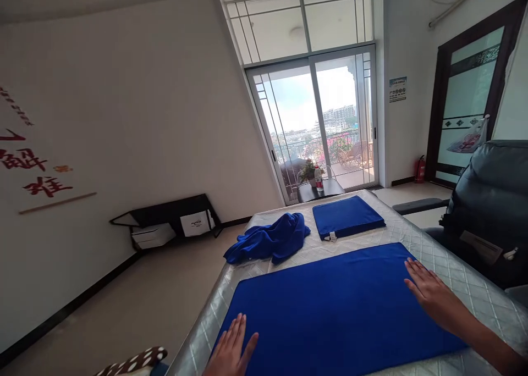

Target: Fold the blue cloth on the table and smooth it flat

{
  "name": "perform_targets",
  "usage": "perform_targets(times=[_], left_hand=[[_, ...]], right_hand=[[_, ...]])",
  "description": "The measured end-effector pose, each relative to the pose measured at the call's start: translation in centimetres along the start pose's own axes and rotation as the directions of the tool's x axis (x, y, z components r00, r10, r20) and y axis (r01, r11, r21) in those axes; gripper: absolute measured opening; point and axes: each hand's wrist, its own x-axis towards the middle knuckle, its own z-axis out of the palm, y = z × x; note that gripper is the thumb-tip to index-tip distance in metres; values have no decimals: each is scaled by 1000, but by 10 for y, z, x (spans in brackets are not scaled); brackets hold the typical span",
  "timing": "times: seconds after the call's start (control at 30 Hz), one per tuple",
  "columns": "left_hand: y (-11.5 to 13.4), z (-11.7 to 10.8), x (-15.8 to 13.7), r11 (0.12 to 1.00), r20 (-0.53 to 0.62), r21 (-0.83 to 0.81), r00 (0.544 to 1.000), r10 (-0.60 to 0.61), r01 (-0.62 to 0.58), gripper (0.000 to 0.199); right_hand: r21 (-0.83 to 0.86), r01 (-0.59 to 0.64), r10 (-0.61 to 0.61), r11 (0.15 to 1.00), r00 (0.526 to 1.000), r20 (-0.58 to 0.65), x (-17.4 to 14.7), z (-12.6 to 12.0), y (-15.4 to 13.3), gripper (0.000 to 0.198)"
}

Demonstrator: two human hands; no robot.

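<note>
A blue cloth [330, 304] lies spread flat in front of me on a quilted, plastic-covered mattress [449, 266]. My left hand [231, 347] is at its left edge, palm down, fingers stretched and thumb apart. Over the right edge is my right hand [427, 288], also flat with the thumb apart; neither hand grips anything. Beyond the spread cloth, a crumpled blue cloth [272, 238] sits in a heap on the left. To its right rests a neat folded stack of blue cloth [346, 215] with a white tag at its near corner.
A small black table [303, 193] with a plant and a bottle [318, 179] stands past the mattress's far end. On the right is a black leather chair [495, 200]. A black rack [173, 214] with white boxes is by the left wall. Brown polka-dot fabric [136, 360] shows at bottom left.
</note>
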Motion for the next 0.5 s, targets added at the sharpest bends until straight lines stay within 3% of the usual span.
perform_targets(times=[0.13, 0.23, 0.33, 0.5], left_hand=[[98, -23, 77, 980, 61, -108, 983, 174, -166, 60], [155, -14, 130, 948, -4, -116, 955, 296, -295, 56], [178, 15, 164, 957, -23, -79, 960, 278, -279, 54], [173, 59, 179, 975, -30, -42, 975, 218, -220, 58]], right_hand=[[156, 179, -205, 971, 963, 172, 56, -20, -124, 64], [243, 257, -315, 935, 917, 245, 88, -7, -193, 66], [267, 258, -329, 929, 904, 273, 107, 24, -224, 66], [265, 257, -329, 929, 901, 282, 116, 60, -224, 67]])
